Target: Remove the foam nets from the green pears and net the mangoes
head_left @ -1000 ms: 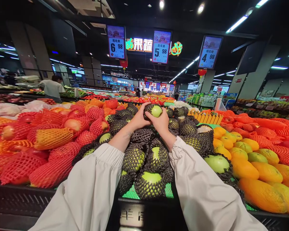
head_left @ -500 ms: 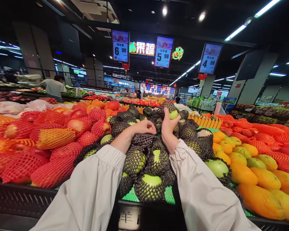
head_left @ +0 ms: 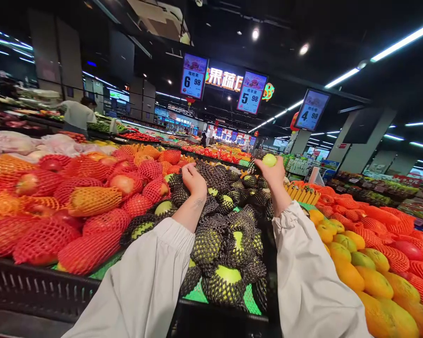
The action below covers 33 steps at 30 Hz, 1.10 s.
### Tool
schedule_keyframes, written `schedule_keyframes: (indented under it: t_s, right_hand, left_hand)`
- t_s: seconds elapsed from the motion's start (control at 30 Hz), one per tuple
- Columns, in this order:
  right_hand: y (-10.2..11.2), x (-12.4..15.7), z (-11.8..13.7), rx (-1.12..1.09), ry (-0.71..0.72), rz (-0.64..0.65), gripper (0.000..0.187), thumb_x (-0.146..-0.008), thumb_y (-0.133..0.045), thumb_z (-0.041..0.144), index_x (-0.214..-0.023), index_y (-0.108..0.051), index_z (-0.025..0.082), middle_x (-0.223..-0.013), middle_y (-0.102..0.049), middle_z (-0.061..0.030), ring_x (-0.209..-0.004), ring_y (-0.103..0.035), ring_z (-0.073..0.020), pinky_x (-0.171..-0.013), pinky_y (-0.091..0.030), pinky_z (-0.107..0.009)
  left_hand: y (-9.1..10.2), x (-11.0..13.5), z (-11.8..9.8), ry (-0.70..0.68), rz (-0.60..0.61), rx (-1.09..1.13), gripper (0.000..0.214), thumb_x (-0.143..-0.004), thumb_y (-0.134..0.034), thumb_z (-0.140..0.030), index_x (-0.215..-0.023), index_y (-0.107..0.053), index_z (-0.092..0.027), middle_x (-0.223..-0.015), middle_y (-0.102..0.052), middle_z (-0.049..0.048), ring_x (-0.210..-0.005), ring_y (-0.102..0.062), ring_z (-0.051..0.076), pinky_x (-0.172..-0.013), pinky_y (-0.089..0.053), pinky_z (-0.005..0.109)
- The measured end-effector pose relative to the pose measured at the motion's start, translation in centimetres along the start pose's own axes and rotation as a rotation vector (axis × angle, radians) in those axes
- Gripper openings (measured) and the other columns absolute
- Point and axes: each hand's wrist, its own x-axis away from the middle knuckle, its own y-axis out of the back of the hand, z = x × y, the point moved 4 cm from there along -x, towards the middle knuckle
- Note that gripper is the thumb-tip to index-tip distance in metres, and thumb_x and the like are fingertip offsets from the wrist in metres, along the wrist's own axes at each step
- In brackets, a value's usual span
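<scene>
My right hand (head_left: 274, 174) is raised over the far right of the pile, its fingers wrapped round a green apple (head_left: 269, 160) in a black foam net. Bare green skin shows at the top of this apple. Over the left of the pile is my left hand (head_left: 194, 182), bent at the wrist with its fingers curled in. Black netting lies right beside its fingertips; what they hold, if anything, is hidden. Between and below my forearms lie several netted green apples (head_left: 227, 276) on a green mat (head_left: 252, 300).
On the left are fruits in red and orange foam nets (head_left: 105, 223), behind a black crate edge (head_left: 38, 281). Orange fruits (head_left: 384, 291) lie at the right, with red-netted fruits (head_left: 391, 225) beyond. Price screens (head_left: 253, 92) hang overhead. A person (head_left: 78, 115) stands at the far left.
My right hand has moved right with the apple, turning it so more green skin shows. My left hand has moved left and up, away from the middle apples. The view has tilted slightly.
</scene>
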Motion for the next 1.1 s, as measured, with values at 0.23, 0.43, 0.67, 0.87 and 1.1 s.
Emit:
schedule_keyframes:
  t_s: [0.23, 0.43, 0.67, 0.87, 1.1]
  right_hand:
    - [-6.5, 3.1, -1.9, 0.889, 0.156, 0.733, 0.089, -0.056, -0.095, 0.034, -0.135, -0.059, 0.019, -0.138, -0.062, -0.0207, -0.125, -0.063, -0.0407, -0.099, -0.053, -0.046]
    - [-9.8, 3.7, -6.5, 0.943, 0.069, 0.939, 0.079, -0.052, -0.095, 0.021, -0.127, -0.069, 0.02, -0.132, -0.07, -0.0166, -0.124, -0.066, -0.0376, -0.1, -0.053, -0.041]
    - [-11.4, 5.4, -6.8, 0.994, 0.089, 0.976, 0.078, -0.067, -0.089, 0.023, -0.138, -0.059, 0.013, -0.141, -0.061, -0.0211, -0.125, -0.064, -0.0328, -0.103, -0.052, -0.045]
    - [-10.1, 2.3, -2.5, 1.016, 0.13, 0.855, 0.108, -0.054, -0.093, 0.012, -0.151, -0.046, 0.006, -0.133, -0.062, -0.031, -0.119, -0.067, -0.0402, -0.093, -0.055, -0.043]
    - [-13.5, 1.8, 5.0, 0.712, 0.513, 0.685, 0.042, -0.095, -0.067, 0.02, -0.137, -0.059, 0.017, -0.135, -0.064, -0.0127, -0.124, -0.062, -0.0268, -0.106, -0.052, -0.046]
  left_hand:
    - [0.1, 0.3, 0.5, 0.197, -0.178, 0.187, 0.008, -0.098, -0.042, -0.027, -0.091, -0.043, -0.025, -0.076, -0.048, -0.0035, -0.076, -0.054, 0.016, -0.075, -0.042, 0.029]
    - [-0.6, 0.5, 0.3, 0.244, -0.047, 0.291, 0.014, -0.092, -0.043, -0.025, -0.084, -0.054, -0.021, -0.061, -0.048, -0.0052, -0.06, -0.049, 0.013, -0.068, -0.04, 0.026]
    - [-0.7, 0.5, 0.5, 0.276, -0.027, 0.36, 0.023, -0.094, -0.046, -0.034, -0.077, -0.055, -0.021, -0.061, -0.049, -0.0044, -0.057, -0.046, 0.013, -0.065, -0.037, 0.027]
    - [-1.2, 0.9, 0.6, 0.336, 0.026, 0.465, 0.037, -0.095, -0.049, -0.047, -0.07, -0.056, -0.021, -0.059, -0.046, -0.0041, -0.057, -0.045, 0.013, -0.067, -0.038, 0.026]
    - [-2.6, 0.8, 1.5, 0.502, 0.236, 0.581, 0.053, -0.089, -0.046, -0.067, -0.066, -0.057, -0.019, -0.055, -0.049, -0.0012, -0.051, -0.045, 0.013, -0.057, -0.034, 0.026]
